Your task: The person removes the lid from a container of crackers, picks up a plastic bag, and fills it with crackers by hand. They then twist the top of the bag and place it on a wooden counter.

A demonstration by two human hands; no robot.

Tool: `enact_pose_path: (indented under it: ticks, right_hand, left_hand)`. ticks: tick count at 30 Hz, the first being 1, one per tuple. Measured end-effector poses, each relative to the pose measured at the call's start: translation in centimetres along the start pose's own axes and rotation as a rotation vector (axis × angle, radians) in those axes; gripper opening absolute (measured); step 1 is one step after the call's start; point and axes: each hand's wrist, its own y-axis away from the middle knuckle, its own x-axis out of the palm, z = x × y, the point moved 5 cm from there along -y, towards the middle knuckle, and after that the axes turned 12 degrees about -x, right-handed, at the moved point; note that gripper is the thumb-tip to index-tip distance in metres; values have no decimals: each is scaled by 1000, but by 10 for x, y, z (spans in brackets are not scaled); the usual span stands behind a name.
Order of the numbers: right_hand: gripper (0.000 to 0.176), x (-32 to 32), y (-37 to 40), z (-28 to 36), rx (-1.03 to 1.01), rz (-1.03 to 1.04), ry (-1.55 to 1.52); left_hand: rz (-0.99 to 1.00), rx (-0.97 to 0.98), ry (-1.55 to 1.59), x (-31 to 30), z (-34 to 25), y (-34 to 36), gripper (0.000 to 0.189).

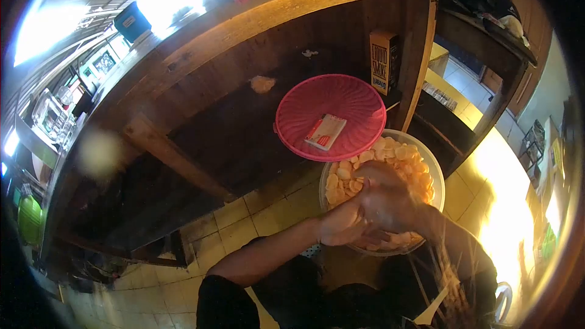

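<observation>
A large whitish tub (436, 173) stands low in front of me, holding many pale orange, chip-like pieces (405, 153). Over the tub my two hands meet. My left hand (344, 222) is pressed against the underside of my right hand, and its fingers are partly hidden. Above the pieces is my right hand (387, 198), blurred, with its fingers hard to make out. Whether either hand holds anything cannot be seen. A round pink lid (359, 94) lies just beyond the tub, with a small white and red packet (326, 132) on it.
A wooden table (292, 1) with a dark lower shelf (207, 140) spans the view ahead. On the shelf stands a yellow and black box (382, 64) marked Liquid Smoke. A wooden frame (509, 85) rises at the right. Yellow tiles (244, 222) cover the floor.
</observation>
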Motion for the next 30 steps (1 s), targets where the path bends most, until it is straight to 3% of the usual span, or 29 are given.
enact_pose_path:
  ticks: [1, 2, 5, 6, 7, 9, 11, 15, 18, 20, 21, 23, 26, 30]
  right_hand:
    - [33, 1, -5, 13, -186, -32, 90]
    - [32, 1, -7, 27, -369, -64, 180]
    - [27, 1, -12, 45, -322, 25, 348]
    - [27, 4, -10, 41, -314, 26, 348]
    - [25, 6, -8, 36, -338, -24, 393]
    - [24, 3, -6, 33, -357, -73, 437]
    - [19, -18, -11, 30, -224, -286, 409]
    - [15, -33, -18, 31, -116, -286, 367]
    - [22, -38, -14, 23, -51, -373, 236]
    - [36, -26, -2, -7, 313, -265, -220]
    - [36, -25, 2, -11, 311, -266, -218]
    - [42, -13, 12, -18, 415, -319, -746]
    - [36, -17, 15, -12, 399, -386, -999]
    - [29, -25, 4, 4, 440, -546, -1051]
  left_hand:
    - [168, -12, 382, 13, 0, 5, 60]
    - [168, -16, 382, 11, 3, 4, 60]
    - [54, 16, 366, -2, 7, -1, 52]
    - [74, 154, 411, -5, -2, 1, 47]
    - [93, 289, 459, -8, -10, 5, 42]
    - [46, 382, 471, -11, -17, 10, 39]
    - [-97, 556, 526, 1, -38, 21, 29]
    - [-100, 587, 471, 3, -41, 25, 26]
    - [68, 582, 396, 2, -46, 21, 29]
    - [30, 559, 289, 4, -49, 20, 30]
    - [31, 561, 287, 3, -49, 19, 30]
    - [104, 586, 259, 4, -48, 20, 23]
    - [119, 498, 345, 11, -46, 22, 19]
    - [-20, 530, 476, 20, -54, 35, 16]
